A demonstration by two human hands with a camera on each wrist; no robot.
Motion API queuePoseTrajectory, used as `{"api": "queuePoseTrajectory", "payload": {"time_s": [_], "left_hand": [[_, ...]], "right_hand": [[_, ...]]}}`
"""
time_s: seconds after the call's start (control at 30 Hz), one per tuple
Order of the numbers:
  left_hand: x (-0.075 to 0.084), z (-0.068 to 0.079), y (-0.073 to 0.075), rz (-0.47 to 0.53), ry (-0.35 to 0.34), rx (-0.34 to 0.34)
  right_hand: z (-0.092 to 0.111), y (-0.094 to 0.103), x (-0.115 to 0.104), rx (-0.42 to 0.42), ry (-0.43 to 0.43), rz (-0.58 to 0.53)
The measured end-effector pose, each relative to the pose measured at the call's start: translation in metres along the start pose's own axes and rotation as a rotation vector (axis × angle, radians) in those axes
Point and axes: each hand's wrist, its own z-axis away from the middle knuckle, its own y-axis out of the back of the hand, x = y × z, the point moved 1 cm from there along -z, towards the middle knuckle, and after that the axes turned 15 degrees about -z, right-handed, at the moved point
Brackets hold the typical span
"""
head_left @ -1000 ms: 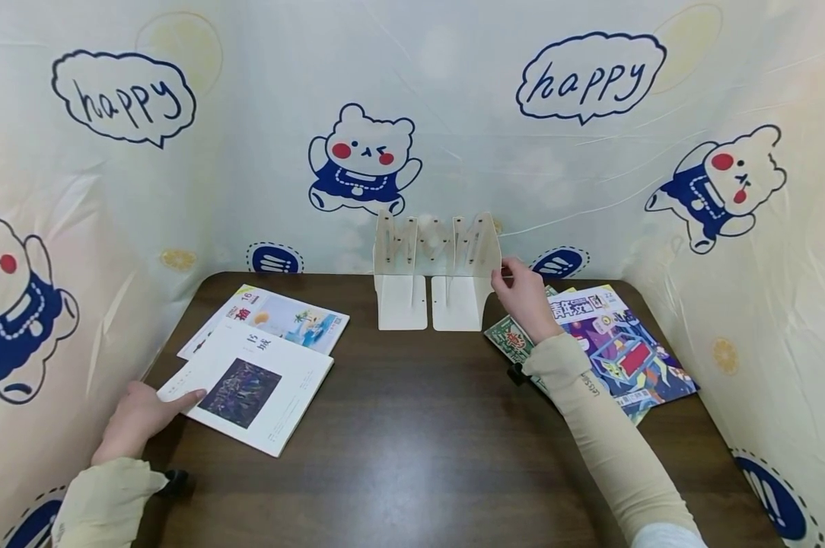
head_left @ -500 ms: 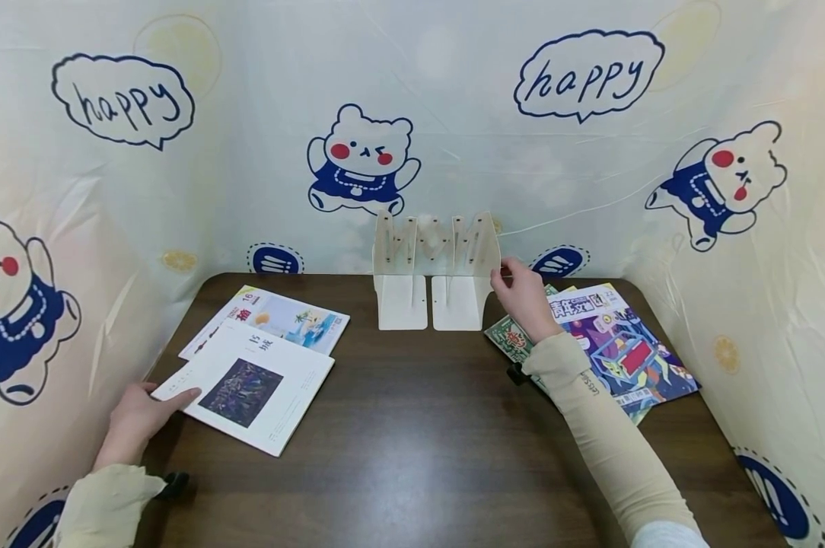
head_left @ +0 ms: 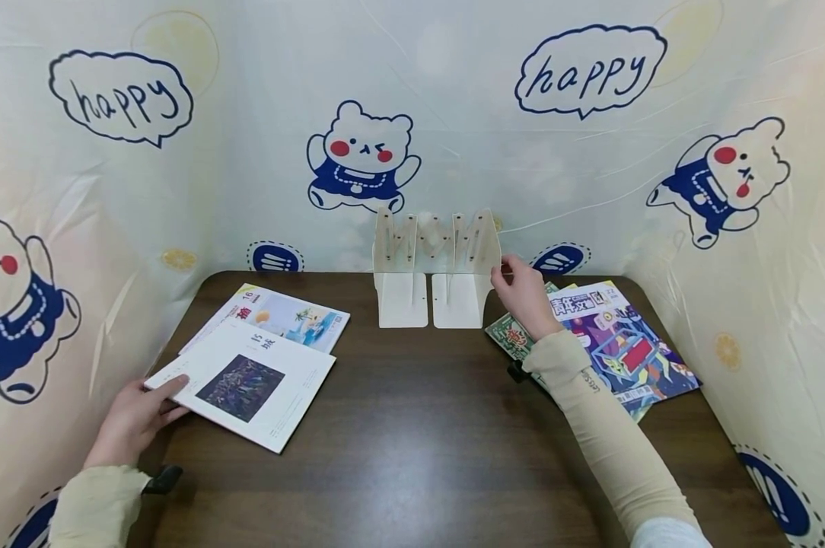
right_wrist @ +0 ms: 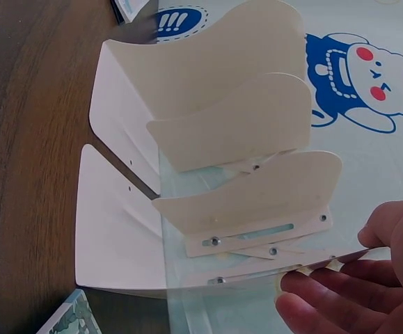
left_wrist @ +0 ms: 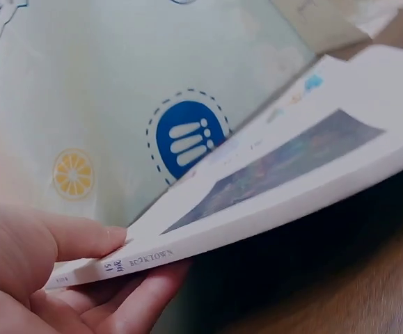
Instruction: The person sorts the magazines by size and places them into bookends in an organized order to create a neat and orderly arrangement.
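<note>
A white book (head_left: 306, 380) with a dark square picture on its cover lies at the left, partly over a colourful magazine (head_left: 310, 323). My left hand (head_left: 135, 418) pinches its near-left edge. In the left wrist view the thumb (left_wrist: 90, 238) presses the cover and the fingers are underneath; the spine edge is raised off the table. At the back centre stands a white metal book rack (head_left: 402, 301) with several upright plates. My right hand (head_left: 525, 297) grips the outer edge of its right side plate, thumb on one face and fingers on the other in the right wrist view.
Several overlapping magazines (head_left: 638, 358), one with a purple cover, lie at the right under my right forearm. A green-covered book (head_left: 511, 337) pokes out beside my sleeve. A patterned curtain (head_left: 453, 152) encloses the brown table (head_left: 412, 457) at the back and sides.
My left hand has shifted slightly left, its fingers now beneath the white book, and the book's near-left edge has risen. My right hand stays at the rack.
</note>
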Motion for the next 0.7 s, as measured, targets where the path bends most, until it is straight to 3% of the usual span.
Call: {"api": "queuePoseTrajectory", "payload": {"time_s": [0.1, 0.27, 0.4, 0.53, 0.7], "left_hand": [[0.000, 0.000, 0.000, 0.151, 0.014, -0.052], [-0.001, 0.001, -0.001, 0.232, 0.027, -0.109], [-0.001, 0.005, -0.004, 0.243, 0.005, -0.117], [0.002, 0.008, -0.008, 0.222, -0.062, -0.114], [0.010, 0.013, -0.016, 0.137, -0.185, -0.036]], "right_hand": [[0.000, 0.000, -0.001, -0.002, -0.005, -0.007], [0.001, 0.000, -0.002, -0.005, -0.007, -0.007], [0.001, 0.000, -0.002, -0.002, -0.002, -0.003], [0.001, -0.001, -0.002, 0.002, 0.001, -0.007], [0.001, -0.001, 0.000, 0.006, 0.002, -0.003]]}}
